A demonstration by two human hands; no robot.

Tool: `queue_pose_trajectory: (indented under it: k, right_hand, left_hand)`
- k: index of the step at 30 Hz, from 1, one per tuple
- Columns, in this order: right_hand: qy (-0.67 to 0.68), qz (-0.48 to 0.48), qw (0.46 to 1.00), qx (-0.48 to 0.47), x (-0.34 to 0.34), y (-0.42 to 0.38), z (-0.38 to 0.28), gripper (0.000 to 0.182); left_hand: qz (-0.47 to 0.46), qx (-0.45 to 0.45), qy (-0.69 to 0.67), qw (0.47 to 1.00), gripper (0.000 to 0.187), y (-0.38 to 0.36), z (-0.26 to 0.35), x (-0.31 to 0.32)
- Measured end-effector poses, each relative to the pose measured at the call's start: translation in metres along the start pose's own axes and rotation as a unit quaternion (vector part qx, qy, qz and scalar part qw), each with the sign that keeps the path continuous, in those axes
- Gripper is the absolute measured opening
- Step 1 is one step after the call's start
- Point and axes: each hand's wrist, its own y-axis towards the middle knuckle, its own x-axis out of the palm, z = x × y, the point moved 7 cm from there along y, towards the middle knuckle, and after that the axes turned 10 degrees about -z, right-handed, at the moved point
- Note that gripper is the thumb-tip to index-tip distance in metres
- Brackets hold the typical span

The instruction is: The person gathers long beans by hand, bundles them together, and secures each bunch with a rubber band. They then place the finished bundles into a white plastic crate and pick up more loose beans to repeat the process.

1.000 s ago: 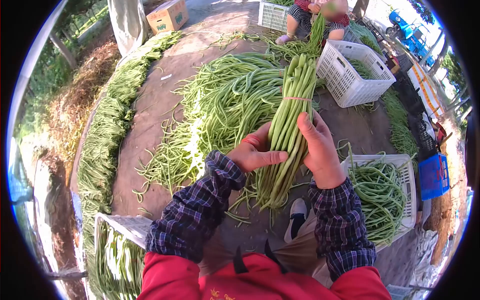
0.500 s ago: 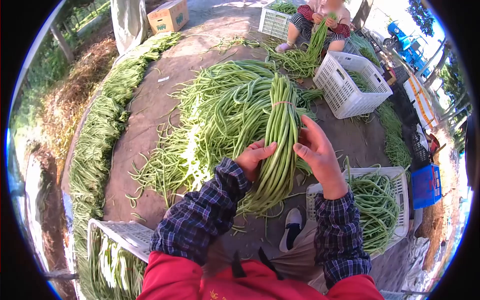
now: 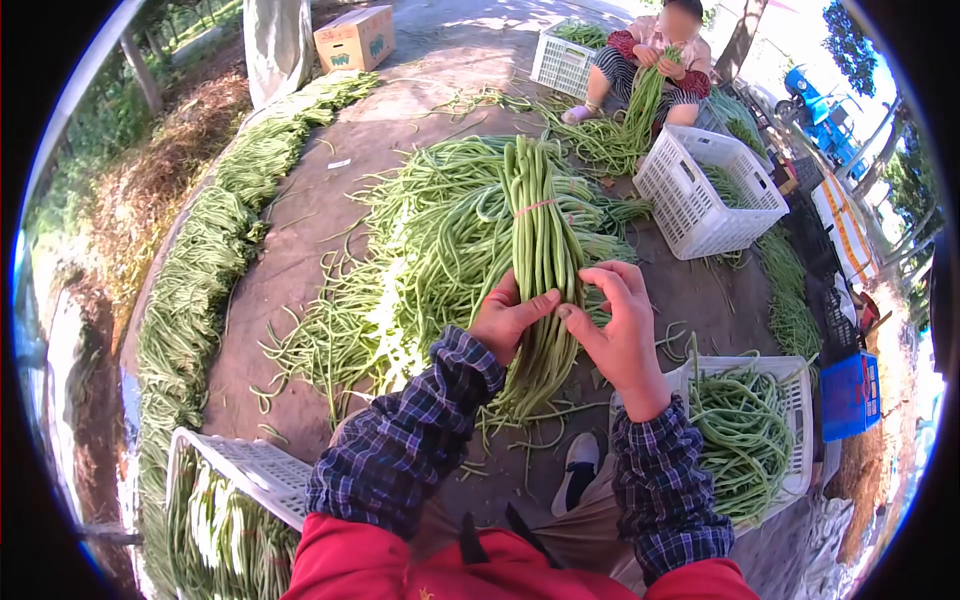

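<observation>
A long bundle of green beans (image 3: 538, 240) stands upright in front of me, with a thin reddish band round its upper part. My left hand (image 3: 508, 318) is wrapped round the bundle's lower half, thumb across the front. At the bundle's right side is my right hand (image 3: 618, 325), its thumb and index fingertips close together by the beans; whether something thin is between them is too small to tell. Behind the bundle spreads a large heap of loose green beans (image 3: 430, 220) on the dark ground sheet.
White crates with beans stand at lower right (image 3: 802, 420), lower left (image 3: 240, 470), right (image 3: 680, 215) and top (image 3: 560, 65). A person (image 3: 665, 60) sits at the top holding beans. A long bean row (image 3: 190, 290) lines the left. A cardboard box (image 3: 355, 40) and blue crate (image 3: 850, 398) also show.
The bundle's banded top has shifted left and tilts slightly left. My right hand's thumb and fingers have come closer together beside it. The view has shifted slightly.
</observation>
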Motion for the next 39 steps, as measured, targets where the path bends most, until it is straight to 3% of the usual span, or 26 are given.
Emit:
queue_pose_trajectory:
  k: [3, 7, 9, 10, 11, 14, 21, 23, 25, 26, 28, 29, 31, 32, 34, 39]
  right_hand:
    - [0.100, -0.031, 0.992, 0.075, 0.013, -0.004, 0.019, 0.027]
    - [0.163, -0.010, 0.982, 0.098, 0.015, -0.007, 0.040, 0.019]
    - [0.293, -0.065, 0.937, 0.179, 0.026, -0.007, 0.056, 0.015]
    - [0.218, -0.039, 0.968, 0.116, 0.018, -0.001, 0.042, 0.014]
    - [0.219, -0.039, 0.968, 0.113, 0.020, 0.000, 0.038, 0.014]
    - [0.010, -0.044, 0.995, 0.090, 0.020, 0.003, 0.020, 0.020]
    - [-0.080, -0.127, 0.983, 0.102, 0.039, -0.012, 0.005, 0.023]
    - [-0.080, -0.153, 0.979, 0.107, 0.046, -0.036, 0.011, 0.024]
    - [0.029, -0.127, 0.988, 0.086, 0.038, -0.056, 0.027, 0.023]
    - [0.171, -0.123, 0.959, 0.187, 0.034, -0.067, 0.053, 0.019]
    - [0.432, -0.010, 0.851, 0.299, 0.008, -0.079, 0.084, 0.017]
    - [0.433, -0.010, 0.850, 0.299, 0.002, -0.073, 0.082, 0.017]
    - [0.641, 0.160, 0.705, 0.257, -0.015, -0.069, 0.085, 0.017]
    - [0.642, 0.165, 0.703, 0.257, -0.016, -0.070, 0.086, 0.017]
    - [0.674, 0.068, 0.711, 0.187, -0.010, -0.059, 0.072, 0.018]
    - [0.636, -0.024, 0.747, 0.192, 0.021, -0.041, 0.037, 0.018]
  left_hand:
    - [-0.005, 0.022, 0.023, 0.999, 0.040, 0.000, 0.002, 0.003]
    - [-0.013, 0.003, 0.015, 1.000, 0.039, 0.001, -0.001, 0.008]
    - [-0.020, -0.008, -0.002, 1.000, 0.040, 0.002, -0.005, 0.009]
    - [-0.005, 0.002, 0.015, 1.000, 0.039, 0.004, -0.008, 0.006]
    - [0.011, 0.014, 0.033, 0.999, 0.038, 0.005, -0.009, 0.005]
    - [0.089, 0.033, 0.013, 0.995, 0.036, 0.003, -0.006, 0.007]
    - [0.191, 0.091, -0.049, 0.976, 0.018, 0.004, -0.009, -0.021]
    - [0.205, 0.087, -0.059, 0.973, 0.022, 0.007, 0.003, -0.038]
    - [0.120, 0.085, -0.074, 0.986, 0.033, 0.015, 0.019, -0.045]
    - [0.093, 0.102, -0.077, 0.987, 0.041, 0.017, 0.026, -0.045]
    - [0.081, 0.079, -0.080, 0.990, 0.043, 0.013, 0.033, -0.038]
    - [0.075, 0.073, -0.069, 0.992, 0.043, 0.011, 0.033, -0.036]
    - [0.058, 0.052, -0.087, 0.993, 0.037, 0.008, 0.028, -0.028]
    - [0.041, 0.035, -0.108, 0.993, 0.031, 0.008, 0.025, -0.022]
    - [0.038, 0.026, -0.103, 0.994, 0.031, 0.006, 0.020, -0.018]
    - [0.058, 0.012, -0.105, 0.993, 0.032, 0.003, 0.017, -0.016]
